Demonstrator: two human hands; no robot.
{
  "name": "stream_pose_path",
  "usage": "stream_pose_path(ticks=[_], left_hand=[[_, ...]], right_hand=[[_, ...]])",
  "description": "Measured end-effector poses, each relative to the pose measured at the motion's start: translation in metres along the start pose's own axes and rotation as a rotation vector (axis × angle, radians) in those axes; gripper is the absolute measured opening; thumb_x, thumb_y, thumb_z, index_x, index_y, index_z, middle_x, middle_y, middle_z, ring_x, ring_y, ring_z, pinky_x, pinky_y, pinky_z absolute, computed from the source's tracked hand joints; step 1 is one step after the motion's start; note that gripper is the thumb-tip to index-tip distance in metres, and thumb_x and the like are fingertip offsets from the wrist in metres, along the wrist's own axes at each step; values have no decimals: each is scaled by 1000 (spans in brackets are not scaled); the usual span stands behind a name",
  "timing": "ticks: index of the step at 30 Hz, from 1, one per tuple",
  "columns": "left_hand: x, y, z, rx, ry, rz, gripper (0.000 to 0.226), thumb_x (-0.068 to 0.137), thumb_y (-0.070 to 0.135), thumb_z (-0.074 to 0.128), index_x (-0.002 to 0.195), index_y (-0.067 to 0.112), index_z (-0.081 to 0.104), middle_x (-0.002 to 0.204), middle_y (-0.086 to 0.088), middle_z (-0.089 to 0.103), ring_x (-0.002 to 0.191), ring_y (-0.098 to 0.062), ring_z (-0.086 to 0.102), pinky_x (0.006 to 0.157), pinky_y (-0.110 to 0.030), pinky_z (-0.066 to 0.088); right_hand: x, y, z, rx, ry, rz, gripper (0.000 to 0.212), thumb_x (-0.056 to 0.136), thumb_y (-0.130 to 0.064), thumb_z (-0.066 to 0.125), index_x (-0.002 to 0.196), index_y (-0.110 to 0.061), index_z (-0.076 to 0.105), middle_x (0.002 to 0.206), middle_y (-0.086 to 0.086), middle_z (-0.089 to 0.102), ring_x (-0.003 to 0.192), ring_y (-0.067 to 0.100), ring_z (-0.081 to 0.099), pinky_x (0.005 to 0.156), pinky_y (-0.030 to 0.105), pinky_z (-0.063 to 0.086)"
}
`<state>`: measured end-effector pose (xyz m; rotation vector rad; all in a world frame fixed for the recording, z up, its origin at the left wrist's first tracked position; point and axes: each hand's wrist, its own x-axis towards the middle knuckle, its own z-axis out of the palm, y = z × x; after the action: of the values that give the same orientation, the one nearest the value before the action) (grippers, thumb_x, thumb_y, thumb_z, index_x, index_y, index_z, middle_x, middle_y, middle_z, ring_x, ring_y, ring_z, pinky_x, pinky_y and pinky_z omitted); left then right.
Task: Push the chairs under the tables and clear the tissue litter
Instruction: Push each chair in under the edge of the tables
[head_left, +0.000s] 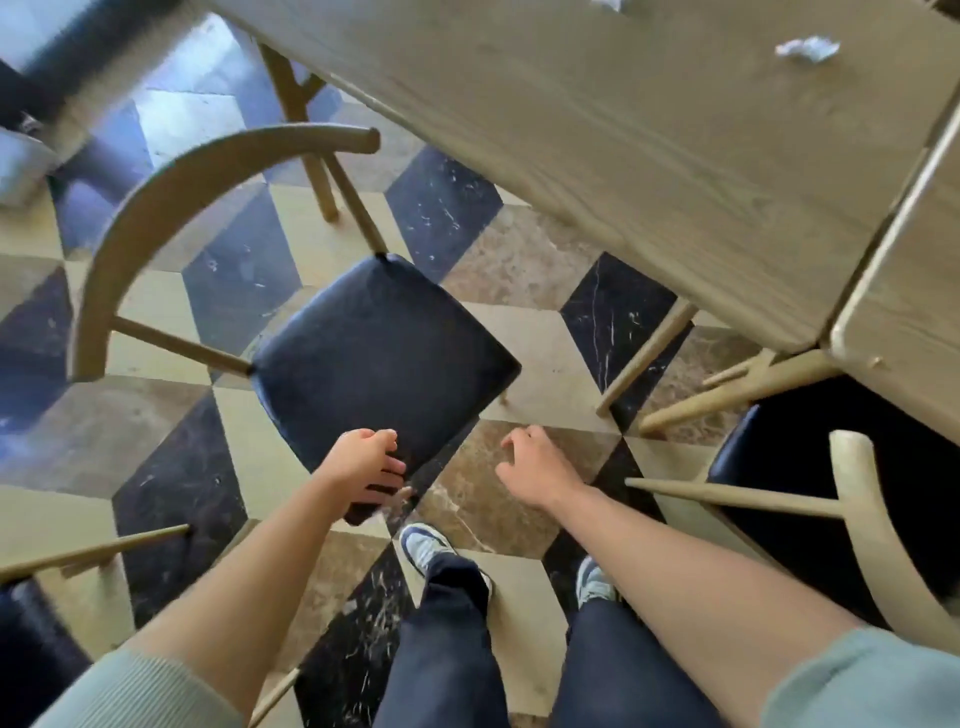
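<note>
The left hand (366, 460) is gripping the near corner of the chair (379, 353) seat, fingers curled over its edge. The right hand (532, 465) is hovering loosely curled, holding nothing, just beside that chair. Crumpled tissue (807, 49) is lying on the tabletop (597, 130) beyond the chair.

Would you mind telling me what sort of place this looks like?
Probably a café or restaurant dining area: wooden tables pushed together, several matching chairs, patterned marble floor, crumpled tissue left behind.
</note>
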<state>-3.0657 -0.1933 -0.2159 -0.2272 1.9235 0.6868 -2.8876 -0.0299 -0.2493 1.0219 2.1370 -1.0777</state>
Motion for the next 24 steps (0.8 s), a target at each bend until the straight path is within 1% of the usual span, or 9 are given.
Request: stream_pose_path(ticks=[3,7,9,11,15,18,20,22,24], left_hand=[[5,23,-82,12,117,105,23,104,22,48,106,4,61,91,-18,72,83,-35,72,84,-52,59],[14,60,-186,127,300,221,19,102,17,48,90,10,61,98,-24,72,83,-36,72,70,-48,62],[19,79,-221,197,459,318,20,96,14,50,84,6,63,92,-27,72,80,-42,71,72,-54,62],[25,105,-251,249,636,422,21,94,16,53,90,3,68,90,-24,73,82,-41,70,78,-54,60],[41,157,-298,366,834,548,23,93,21,60,109,7,69,105,-18,72,96,-35,66,82,-35,50],[74,196,-316,542,825,627,47,93,29,66,134,7,57,132,-20,57,123,-35,51,100,-40,40],[101,222,-318,617,733,651,64,92,37,69,145,8,47,142,-21,51,132,-37,45,109,-45,36],[129,246,-313,696,536,665,73,89,44,73,149,13,43,143,-18,53,130,-35,51,109,-48,43],[157,271,-306,754,345,700,63,87,46,76,139,19,53,130,-12,63,113,-30,62,97,-44,54]], right_hand=[[25,-68,6,-37,-8,-62,36,92,-28,55,126,-16,57,134,10,47,116,30,56,99,38,45],[56,-158,20,-23,-60,-155,36,90,-31,55,124,-19,58,129,5,48,109,27,59,98,40,48],[71,-190,26,-6,-97,-202,37,91,-32,54,126,-21,57,128,1,49,109,24,58,95,39,49],[94,-222,30,35,-104,-229,36,92,-32,53,126,-21,57,125,0,51,109,22,58,93,39,50],[135,-300,49,75,-192,-326,41,93,-31,53,130,-16,56,125,4,60,112,26,58,94,40,50],[150,-356,65,156,-260,-400,51,91,-36,56,135,-10,51,126,10,62,115,31,59,90,38,47],[158,-391,74,231,-284,-386,66,87,-42,59,142,-10,43,133,11,58,121,31,56,93,37,45],[165,-422,87,299,-374,-349,79,80,-49,64,145,-12,39,138,10,54,124,30,53,93,37,45],[170,-454,102,359,-491,-336,82,75,-54,68,142,-17,39,133,7,56,119,28,56,86,37,45]])
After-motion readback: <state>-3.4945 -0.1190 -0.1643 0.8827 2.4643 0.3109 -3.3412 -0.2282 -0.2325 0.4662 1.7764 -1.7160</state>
